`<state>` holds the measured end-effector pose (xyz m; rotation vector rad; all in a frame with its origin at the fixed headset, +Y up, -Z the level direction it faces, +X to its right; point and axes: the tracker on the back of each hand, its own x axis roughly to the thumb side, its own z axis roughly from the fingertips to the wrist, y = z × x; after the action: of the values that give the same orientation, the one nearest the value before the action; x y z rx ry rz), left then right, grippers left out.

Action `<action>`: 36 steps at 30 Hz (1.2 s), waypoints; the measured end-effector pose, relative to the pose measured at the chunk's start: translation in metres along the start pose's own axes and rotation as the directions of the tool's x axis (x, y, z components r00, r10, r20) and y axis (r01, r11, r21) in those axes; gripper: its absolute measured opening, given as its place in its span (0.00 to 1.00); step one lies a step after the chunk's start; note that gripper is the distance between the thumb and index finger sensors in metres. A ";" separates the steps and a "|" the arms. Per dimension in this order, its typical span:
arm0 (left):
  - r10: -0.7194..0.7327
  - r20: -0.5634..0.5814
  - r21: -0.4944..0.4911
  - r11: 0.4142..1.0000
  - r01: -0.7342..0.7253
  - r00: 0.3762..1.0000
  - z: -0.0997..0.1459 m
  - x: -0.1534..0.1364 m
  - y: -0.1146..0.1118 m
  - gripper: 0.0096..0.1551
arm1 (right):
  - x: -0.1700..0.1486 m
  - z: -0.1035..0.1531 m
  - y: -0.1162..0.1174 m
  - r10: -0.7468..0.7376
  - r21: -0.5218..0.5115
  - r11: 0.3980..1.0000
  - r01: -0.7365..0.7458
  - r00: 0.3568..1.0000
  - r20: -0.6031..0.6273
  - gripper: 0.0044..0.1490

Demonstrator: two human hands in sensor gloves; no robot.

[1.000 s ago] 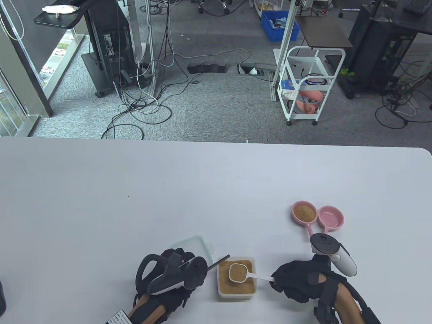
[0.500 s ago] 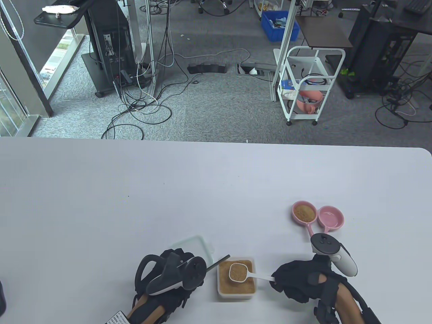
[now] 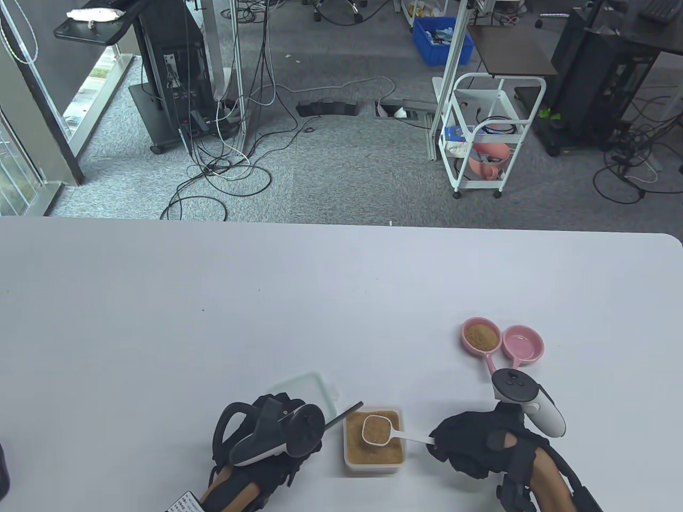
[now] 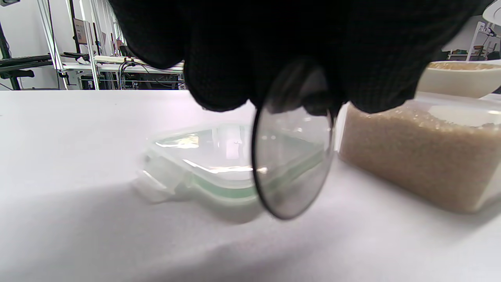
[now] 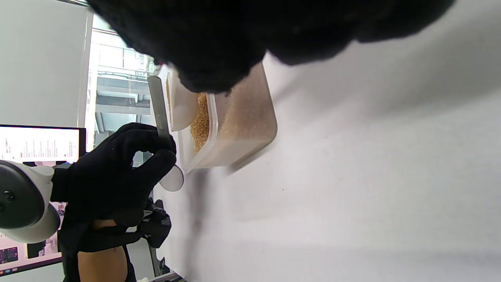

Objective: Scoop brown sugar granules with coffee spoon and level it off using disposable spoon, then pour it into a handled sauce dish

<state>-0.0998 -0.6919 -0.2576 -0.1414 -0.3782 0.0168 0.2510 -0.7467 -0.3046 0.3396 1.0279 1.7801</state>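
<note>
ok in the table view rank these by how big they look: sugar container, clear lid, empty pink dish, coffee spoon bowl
1. clear lid, though the left hand hides part of it
2. sugar container, close to the lid
3. empty pink dish
4. coffee spoon bowl

Black fabric gloves on left hand [image 3: 267, 458] and right hand [image 3: 475, 445], white-and-black trackers strapped on the backs

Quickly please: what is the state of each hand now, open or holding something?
Left hand: pinches the disposable spoon.
Right hand: grips the coffee spoon, full of sugar.
</note>
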 end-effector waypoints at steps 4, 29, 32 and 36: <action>-0.021 0.007 -0.044 0.999 0.021 1.000 -0.003 0.003 -0.008 0.21 | 0.000 0.000 0.000 0.004 0.000 1.000 -0.004 1.000 -0.005 0.27; 0.055 -0.376 0.051 0.998 -0.039 0.925 0.001 -0.107 0.014 0.21 | -0.001 0.000 0.000 0.008 -0.007 1.000 -0.008 1.000 -0.001 0.27; 0.024 -0.434 0.002 1.000 -0.026 0.901 -0.002 -0.123 0.005 0.21 | -0.001 0.000 0.000 0.008 -0.007 1.000 -0.008 1.000 -0.001 0.27; -0.038 -0.488 -0.079 0.997 -0.001 0.872 -0.009 -0.137 -0.010 0.21 | -0.001 0.000 -0.001 0.007 -0.015 1.000 -0.007 1.000 -0.001 0.27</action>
<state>-0.2239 -0.7085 -0.3150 -0.2126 0.1310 -0.0526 0.2518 -0.7475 -0.3050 0.3336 1.0150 1.7935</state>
